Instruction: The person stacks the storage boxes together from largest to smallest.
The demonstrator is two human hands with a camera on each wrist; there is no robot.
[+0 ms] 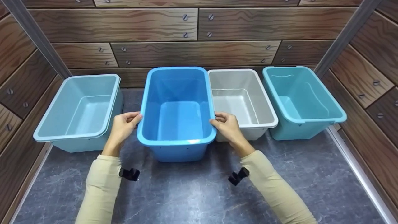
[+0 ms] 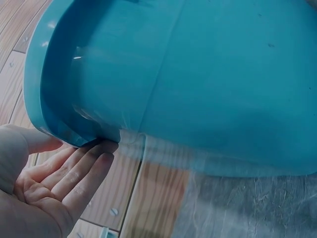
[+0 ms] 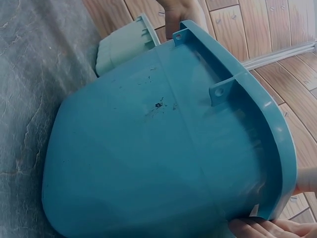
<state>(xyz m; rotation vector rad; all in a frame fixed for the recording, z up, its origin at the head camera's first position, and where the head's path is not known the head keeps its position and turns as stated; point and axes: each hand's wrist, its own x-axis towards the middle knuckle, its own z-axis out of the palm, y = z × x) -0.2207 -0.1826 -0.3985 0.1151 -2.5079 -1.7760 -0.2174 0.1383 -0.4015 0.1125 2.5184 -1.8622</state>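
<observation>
A blue plastic bin [image 1: 180, 123], with nothing inside, is between both hands in the head view. My left hand [image 1: 122, 128] grips its left rim, fingers tucked under the lip and thumb against the edge. On the opposite side my right hand [image 1: 229, 128] pinches the right rim the same way. The left wrist view has the bin's side wall [image 2: 198, 84] filling the top, with the left fingers [image 2: 81, 181] reaching beneath the lip. Seen from the right wrist, the outer wall [image 3: 129, 144] has dark scuffs and two holed tabs under the rim.
A pale blue bin [image 1: 90, 116] stands at the left. Right of the blue bin are a grey bin [image 1: 234, 107], partly overlapped by it, and a teal bin [image 1: 298, 104]. Wood-patterned walls [image 1: 196, 53] enclose the dark marbled surface [image 1: 186, 193] on the back and sides.
</observation>
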